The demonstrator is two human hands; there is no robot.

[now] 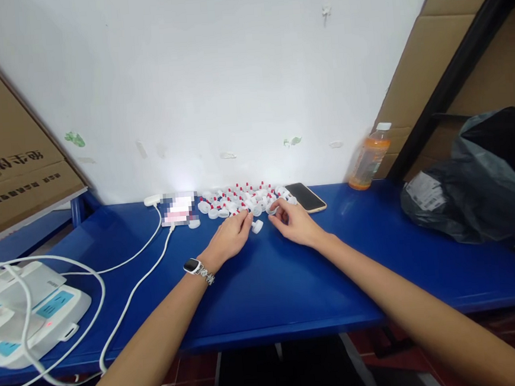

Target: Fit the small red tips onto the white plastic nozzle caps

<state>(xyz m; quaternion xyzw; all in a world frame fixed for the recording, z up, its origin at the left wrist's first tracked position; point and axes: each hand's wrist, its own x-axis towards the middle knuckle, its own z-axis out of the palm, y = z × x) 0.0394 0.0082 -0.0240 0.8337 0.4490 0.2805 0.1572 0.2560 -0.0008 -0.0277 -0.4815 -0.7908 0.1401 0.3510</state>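
Observation:
Many small white plastic caps with red tips lie in a loose heap by the wall. At the heap's front edge my left hand is closed, thumb and forefinger pressed together; what sits in the pinch is hidden. A single white cap is just right of those fingertips, and I cannot tell whether they touch it. My right hand curls its thumb and forefinger round another white cap at the heap's right side. A watch and a bracelet are on my left wrist.
Beside the heap lies a dark-screened phone. An orange drink bottle stands further right, near a dark plastic bag. On the left are a white power strip, looping white cables and a pixelated patch. The blue table meets a white wall.

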